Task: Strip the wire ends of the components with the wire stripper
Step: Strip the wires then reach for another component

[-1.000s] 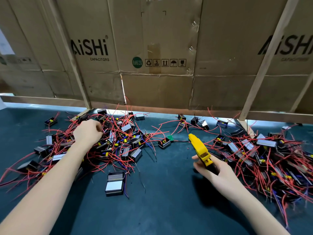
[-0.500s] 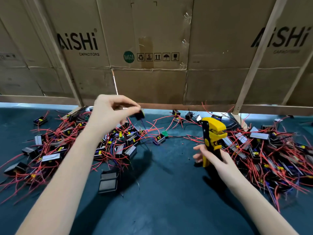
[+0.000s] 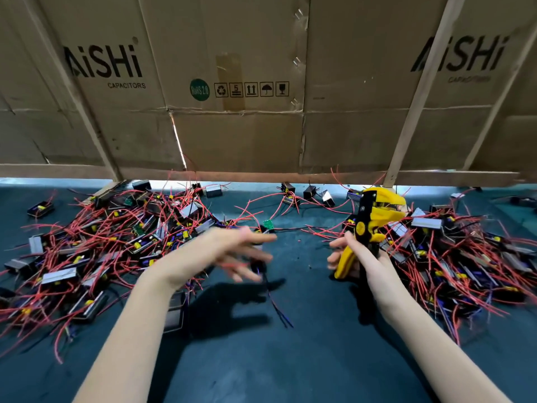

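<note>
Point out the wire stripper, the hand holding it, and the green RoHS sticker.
wire stripper point(image 3: 374, 216): head view, yellow head.
right hand point(image 3: 366, 257): head view, back of hand.
RoHS sticker point(image 3: 199, 89): head view, sticker centre.
</note>
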A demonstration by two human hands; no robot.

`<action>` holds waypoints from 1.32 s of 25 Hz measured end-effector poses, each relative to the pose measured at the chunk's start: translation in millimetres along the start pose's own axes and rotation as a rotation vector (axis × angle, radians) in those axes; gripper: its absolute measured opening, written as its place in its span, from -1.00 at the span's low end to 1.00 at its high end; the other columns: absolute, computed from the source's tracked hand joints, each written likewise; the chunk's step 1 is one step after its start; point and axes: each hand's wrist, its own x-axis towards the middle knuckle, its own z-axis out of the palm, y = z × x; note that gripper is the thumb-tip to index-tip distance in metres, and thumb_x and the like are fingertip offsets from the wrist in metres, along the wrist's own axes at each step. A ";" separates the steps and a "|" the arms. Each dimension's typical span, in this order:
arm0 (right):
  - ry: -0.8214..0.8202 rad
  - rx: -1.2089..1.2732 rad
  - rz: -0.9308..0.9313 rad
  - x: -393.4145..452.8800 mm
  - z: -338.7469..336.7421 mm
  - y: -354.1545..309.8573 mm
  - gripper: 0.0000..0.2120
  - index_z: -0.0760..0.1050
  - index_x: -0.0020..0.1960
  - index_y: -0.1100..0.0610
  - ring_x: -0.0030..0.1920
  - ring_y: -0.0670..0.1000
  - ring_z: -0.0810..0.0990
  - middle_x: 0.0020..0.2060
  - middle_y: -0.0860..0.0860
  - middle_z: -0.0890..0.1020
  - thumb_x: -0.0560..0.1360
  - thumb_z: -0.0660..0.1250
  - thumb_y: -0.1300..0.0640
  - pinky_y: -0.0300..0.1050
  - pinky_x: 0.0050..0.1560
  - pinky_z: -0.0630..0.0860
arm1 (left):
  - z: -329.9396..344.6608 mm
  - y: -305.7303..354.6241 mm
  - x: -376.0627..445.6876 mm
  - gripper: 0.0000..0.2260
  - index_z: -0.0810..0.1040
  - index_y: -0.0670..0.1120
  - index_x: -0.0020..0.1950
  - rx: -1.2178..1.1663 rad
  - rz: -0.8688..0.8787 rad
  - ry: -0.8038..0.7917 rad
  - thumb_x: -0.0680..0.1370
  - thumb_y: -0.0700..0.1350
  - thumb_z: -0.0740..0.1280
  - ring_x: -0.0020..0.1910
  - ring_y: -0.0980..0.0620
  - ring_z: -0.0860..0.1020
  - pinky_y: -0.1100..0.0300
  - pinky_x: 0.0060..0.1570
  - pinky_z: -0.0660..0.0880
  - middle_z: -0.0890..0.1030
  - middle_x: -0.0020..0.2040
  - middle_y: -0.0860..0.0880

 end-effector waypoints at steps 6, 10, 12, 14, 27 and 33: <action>-0.005 -0.040 0.000 -2.4 2.0 2.2 -0.49 0.63 -0.06 0.16 -0.16 0.12 0.67 -0.24 0.14 0.67 0.32 0.33 -0.27 0.17 0.10 0.55 | 3.6 -18.5 10.4 -0.82 0.63 -0.01 0.11 0.175 0.290 0.526 0.64 -0.13 0.24 -0.23 0.04 0.60 0.19 -0.29 0.54 0.69 0.04 -0.11; -0.021 -0.045 0.004 -4.1 3.4 0.6 -0.48 0.64 -0.05 0.16 -0.16 0.07 0.65 -0.25 0.10 0.67 0.30 0.34 -0.28 0.15 0.15 0.52 | 4.2 -14.6 14.9 -0.44 0.44 -0.14 0.40 -0.797 0.210 0.115 0.62 0.20 -0.04 0.13 -0.20 0.62 0.06 -0.13 0.64 0.58 0.25 -0.26; -0.031 -0.047 -0.005 -5.8 4.0 -0.2 -0.53 0.64 -0.05 0.16 -0.16 0.07 0.65 -0.26 0.09 0.67 0.33 0.34 -0.24 0.16 0.17 0.51 | 5.8 -23.7 20.7 -0.61 0.40 -0.22 0.40 -0.788 0.270 0.241 0.64 -0.08 0.07 0.16 -0.20 0.61 0.14 -0.08 0.63 0.61 0.21 -0.27; -0.036 -0.042 -0.006 -7.0 4.0 -1.1 -0.55 0.64 -0.04 0.17 -0.15 0.08 0.64 -0.26 0.08 0.66 0.35 0.34 -0.21 0.16 0.18 0.51 | 11.5 -28.9 26.0 -0.60 0.43 -0.31 0.35 -0.404 0.278 0.413 0.52 -0.47 0.13 0.16 -0.14 0.59 0.22 0.00 0.58 0.64 0.13 -0.21; -0.066 -0.112 -0.054 -7.4 7.8 0.9 -0.70 0.60 -0.02 0.19 -0.21 0.02 0.58 -0.25 0.09 0.64 0.43 0.39 -0.04 0.05 -0.01 0.52 | 75.1 -18.8 25.2 -0.85 0.43 -0.02 0.16 -0.011 0.274 0.108 0.61 -0.03 0.25 -0.41 -0.02 0.53 0.10 -0.22 0.44 0.59 -0.45 -0.02; 0.250 -0.517 -0.199 -5.1 -8.5 2.1 -0.77 0.52 -0.23 0.08 -0.30 0.03 0.50 -0.39 -0.06 0.59 0.46 0.43 -0.06 -0.03 -0.15 0.44 | 88.4 -22.1 30.5 -0.84 0.43 -0.16 0.18 -0.407 0.063 0.124 0.63 -0.15 0.24 -0.24 -0.08 0.66 0.22 -0.16 0.55 0.67 -0.20 -0.11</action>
